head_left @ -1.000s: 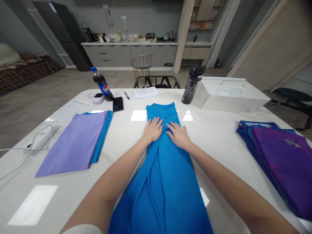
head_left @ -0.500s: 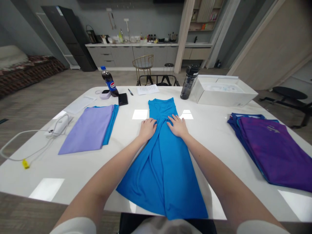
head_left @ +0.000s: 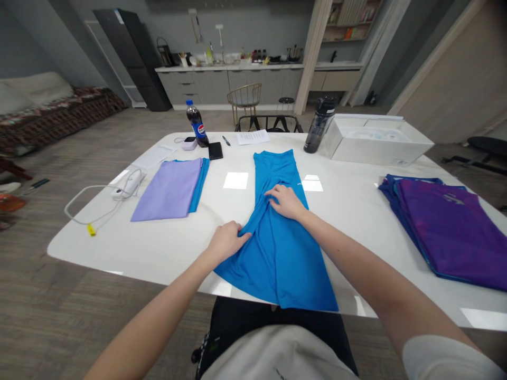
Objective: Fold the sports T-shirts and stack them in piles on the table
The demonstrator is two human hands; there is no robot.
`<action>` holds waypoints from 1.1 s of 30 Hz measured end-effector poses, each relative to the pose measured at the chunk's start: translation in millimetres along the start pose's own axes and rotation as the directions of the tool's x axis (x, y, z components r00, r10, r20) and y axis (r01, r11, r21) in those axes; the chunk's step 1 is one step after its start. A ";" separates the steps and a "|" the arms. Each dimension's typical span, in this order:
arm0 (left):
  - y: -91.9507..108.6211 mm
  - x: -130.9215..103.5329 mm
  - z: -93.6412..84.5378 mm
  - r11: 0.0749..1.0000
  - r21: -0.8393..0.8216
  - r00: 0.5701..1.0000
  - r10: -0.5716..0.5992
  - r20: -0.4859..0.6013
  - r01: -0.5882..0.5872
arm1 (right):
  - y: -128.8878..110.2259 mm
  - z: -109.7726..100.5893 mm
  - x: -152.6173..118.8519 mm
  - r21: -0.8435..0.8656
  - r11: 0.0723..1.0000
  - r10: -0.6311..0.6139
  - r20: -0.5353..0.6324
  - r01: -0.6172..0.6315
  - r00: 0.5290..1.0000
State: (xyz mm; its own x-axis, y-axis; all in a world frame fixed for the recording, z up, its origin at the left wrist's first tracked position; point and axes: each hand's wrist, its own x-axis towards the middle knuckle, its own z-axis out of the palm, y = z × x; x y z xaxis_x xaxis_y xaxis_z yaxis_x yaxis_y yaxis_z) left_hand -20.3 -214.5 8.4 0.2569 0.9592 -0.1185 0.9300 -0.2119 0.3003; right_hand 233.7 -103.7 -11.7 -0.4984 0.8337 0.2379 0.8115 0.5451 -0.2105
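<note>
Nearest, the wide hem of a bright-blue garment of thin, smooth fabric (head_left: 303,269) lies along the near edge of the glossy white desk (head_left: 158,258), just in front of the person's lap; the garment stretches away over the middle of the desk, narrowing towards its far end, with loose creases running down its left half. The left hand (head_left: 226,241) is at the garment's left edge, fingers curled under and thumb on top, pinching the cloth there; the right hand (head_left: 287,201), farther up, rests on the gathered fold near the middle with its fingers bent, though whether it grips or only presses I cannot tell. The step in hand looks like straightening or folding over that left side; the next move, I judge, calls for keeping the edge pinched and the upper part steady, so that the creased layer can be laid flat without dragging the rest. Well off to the right lies a folded pile of purple and dark-blue fabric (head_left: 451,227); to the left, a flat folded lavender cloth (head_left: 168,190) sits over a blue one; beyond stand a blue-capped plastic cola bottle (head_left: 197,125), a dark see-through tumbler (head_left: 317,129) and an open white cardboard box (head_left: 368,148).
</note>
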 end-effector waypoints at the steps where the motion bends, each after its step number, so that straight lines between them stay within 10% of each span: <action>1: -0.6 -6.7 -0.8 1.000 0.011 1.000 0.004 0.005 -0.004 | -13.8 -1.0 -0.7 0.025 0.997 -0.075 0.055 0.074 0.996; 6: -5.8 -38.6 -6.9 0.996 0.088 0.999 -0.024 0.033 0.021 | -55.1 -4.9 1.0 0.052 0.970 -0.244 0.225 0.238 0.943; 14: -19.9 -87.2 -8.5 0.982 0.171 0.997 -0.079 -0.002 0.078 | -71.0 -4.6 -12.4 0.026 0.932 -0.359 0.189 0.360 0.914; 21: -20.2 -108.7 4.5 0.994 -0.069 0.988 -0.087 -0.125 0.079 | -107.1 0.3 -28.8 0.060 0.907 -0.419 0.235 0.417 0.877; 27: 18.9 -128.5 17.5 0.971 -0.209 0.925 0.028 -0.380 -0.116 | -108.1 -29.3 -47.7 0.123 0.927 -0.374 0.204 0.356 0.905; 33: 89.8 -120.5 29.7 0.914 -0.036 0.883 0.378 -0.279 -0.403 | -75.5 -63.9 -93.4 0.147 0.957 -0.277 0.194 0.252 0.941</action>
State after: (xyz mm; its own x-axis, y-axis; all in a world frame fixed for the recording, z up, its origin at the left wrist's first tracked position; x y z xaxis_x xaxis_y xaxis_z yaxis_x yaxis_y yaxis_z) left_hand 40.1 -354.6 21.6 0.5050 0.8189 0.2727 0.7374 -0.5736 0.3568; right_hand 238.5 -228.4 42.6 -0.7533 0.6503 0.0980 0.6058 0.7442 -0.2813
